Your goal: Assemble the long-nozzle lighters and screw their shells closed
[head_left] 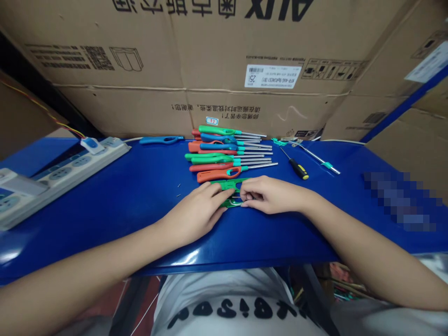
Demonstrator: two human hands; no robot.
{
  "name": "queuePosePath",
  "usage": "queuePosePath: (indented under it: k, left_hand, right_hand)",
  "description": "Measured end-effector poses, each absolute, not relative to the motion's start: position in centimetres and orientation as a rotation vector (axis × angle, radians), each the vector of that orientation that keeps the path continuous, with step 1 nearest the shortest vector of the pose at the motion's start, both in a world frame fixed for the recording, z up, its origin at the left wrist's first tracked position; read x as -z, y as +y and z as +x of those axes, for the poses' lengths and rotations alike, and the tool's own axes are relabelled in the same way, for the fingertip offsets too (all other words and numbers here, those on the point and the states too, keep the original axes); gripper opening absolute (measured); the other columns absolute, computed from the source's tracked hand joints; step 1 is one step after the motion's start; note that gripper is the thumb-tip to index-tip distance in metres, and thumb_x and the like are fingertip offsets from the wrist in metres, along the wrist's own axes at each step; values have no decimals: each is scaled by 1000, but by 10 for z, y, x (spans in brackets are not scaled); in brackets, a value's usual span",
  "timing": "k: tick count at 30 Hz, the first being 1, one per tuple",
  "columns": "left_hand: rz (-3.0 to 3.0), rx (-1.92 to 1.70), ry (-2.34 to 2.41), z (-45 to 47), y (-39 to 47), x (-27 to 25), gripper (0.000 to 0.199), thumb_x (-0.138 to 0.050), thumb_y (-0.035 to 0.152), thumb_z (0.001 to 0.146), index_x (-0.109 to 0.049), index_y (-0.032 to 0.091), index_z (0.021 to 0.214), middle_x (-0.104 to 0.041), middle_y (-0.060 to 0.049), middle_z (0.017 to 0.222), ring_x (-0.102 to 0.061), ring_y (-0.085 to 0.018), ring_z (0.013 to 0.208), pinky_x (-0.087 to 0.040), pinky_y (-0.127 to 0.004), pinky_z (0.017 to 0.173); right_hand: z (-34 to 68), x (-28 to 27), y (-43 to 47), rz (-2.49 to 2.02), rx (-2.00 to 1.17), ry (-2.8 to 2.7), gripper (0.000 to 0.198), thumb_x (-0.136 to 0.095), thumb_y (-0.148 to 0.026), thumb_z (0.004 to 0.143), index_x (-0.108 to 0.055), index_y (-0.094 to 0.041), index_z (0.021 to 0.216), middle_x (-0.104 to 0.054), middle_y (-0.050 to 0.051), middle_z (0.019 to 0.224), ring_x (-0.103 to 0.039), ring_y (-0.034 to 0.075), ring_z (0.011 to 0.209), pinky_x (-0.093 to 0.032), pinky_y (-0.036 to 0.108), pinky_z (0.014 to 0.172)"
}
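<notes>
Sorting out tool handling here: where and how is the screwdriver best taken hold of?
Probably by its thick black-and-yellow handle, from above and the person's near right: the handle end points that way, while the thin shaft points away.

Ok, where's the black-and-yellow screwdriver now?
Right of centre in the head view, the screwdriver lies on the blue table beyond the right hand, between the multicoloured lighters and a silver metal tube.
</notes>
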State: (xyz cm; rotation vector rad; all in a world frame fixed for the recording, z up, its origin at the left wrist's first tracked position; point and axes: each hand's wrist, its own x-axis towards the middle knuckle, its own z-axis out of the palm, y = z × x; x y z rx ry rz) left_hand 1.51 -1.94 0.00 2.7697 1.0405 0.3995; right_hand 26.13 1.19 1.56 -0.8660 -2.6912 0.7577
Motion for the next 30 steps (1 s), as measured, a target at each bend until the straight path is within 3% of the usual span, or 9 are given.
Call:
queuePosePath:
  k: [8,19,30]
  left_hand:
    - [2929,-204,885,16,-16,-5,52,-46,13,94,-51,22,145,-53,-12,106,-51,-28,99,-49,-45,89]
    - [2955,-85,917,17,-21,-8,51,-46,11,92,-51,14,142,-53,-14,110,-50,-29,99,-49,-44,89]
    - [2943,-183,914,15,-18,-3,51,-45,11,96,-49,18,146,-54,-14,110,-51,-28,102,-50,-43,89]
  right_hand:
    - [260,-15,10,-905,-735,-2718,5,-62,-13,86,-58,-16,86,-58,-1,79,-48,10,65,-35,22,61]
    - [256,-15,8,-945,-753,-2718,3,-58,-15,89,-56,-17,88,-60,1,83,-50,13,70,-35,24,63]
    - [255,-13,9,-916,-719,-2699,9,-54,-17,93,-54,-17,85,-57,2,82,-50,13,72,-37,25,66]
